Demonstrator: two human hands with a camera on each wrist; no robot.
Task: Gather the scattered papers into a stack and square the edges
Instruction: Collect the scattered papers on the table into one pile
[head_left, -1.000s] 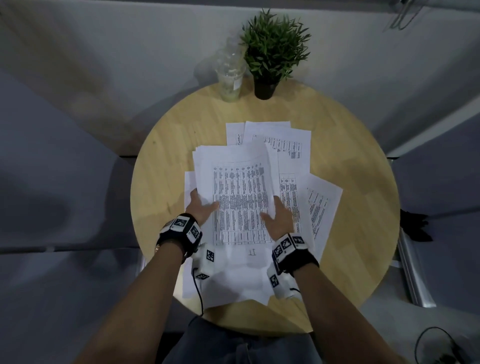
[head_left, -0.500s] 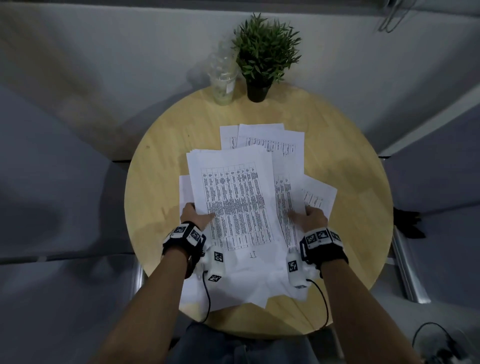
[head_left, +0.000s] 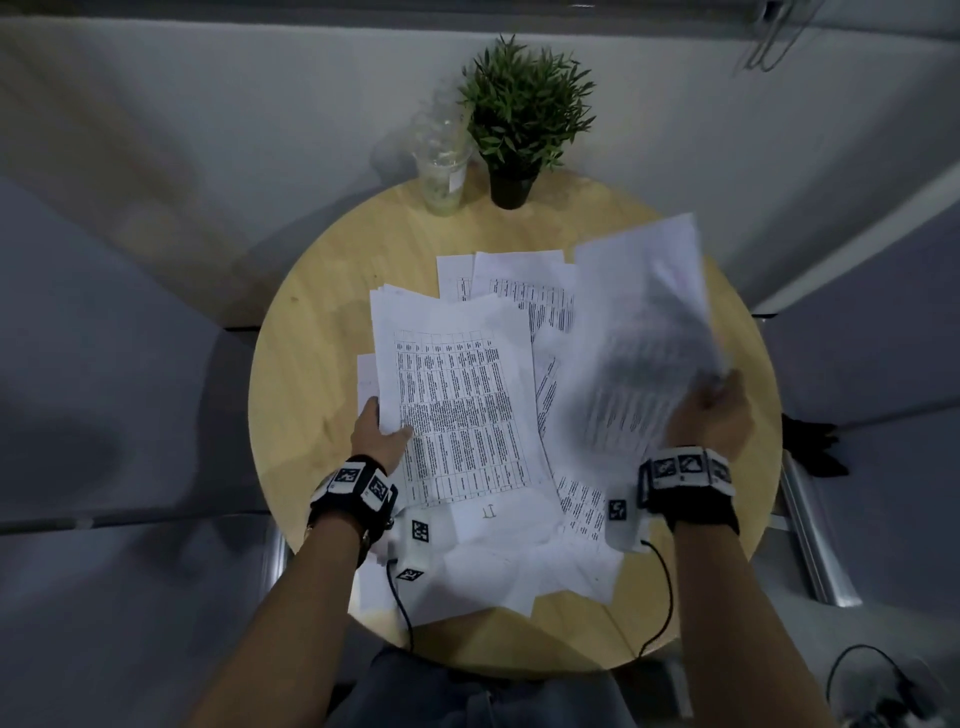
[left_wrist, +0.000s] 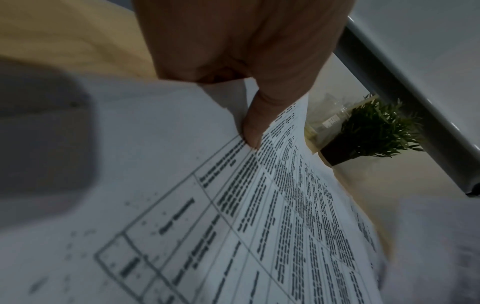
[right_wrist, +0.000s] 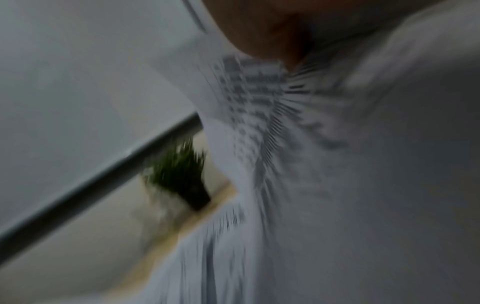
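Observation:
White printed papers lie spread over the round wooden table (head_left: 311, 364). My left hand (head_left: 382, 434) pinches the left edge of a gathered bundle of sheets (head_left: 457, 405), thumb (left_wrist: 253, 131) on the top page (left_wrist: 259, 205). My right hand (head_left: 711, 410) grips a blurred sheet (head_left: 639, 338) lifted off the table at the right; the right wrist view shows that sheet (right_wrist: 259, 102) under the hand, heavily blurred. More sheets (head_left: 509, 280) lie behind the bundle, and others (head_left: 519, 571) lie near the front edge.
A potted green plant (head_left: 519, 119) and a clear plastic cup (head_left: 441, 176) stand at the table's far edge. Grey partitions surround the table. A dark object (head_left: 810, 447) lies off the table at the right. Cables hang from the wrist cameras.
My right hand moved right from the bundle to the sheet at the right and lifted it off the table. The left hand kept its hold on the bundle's left edge.

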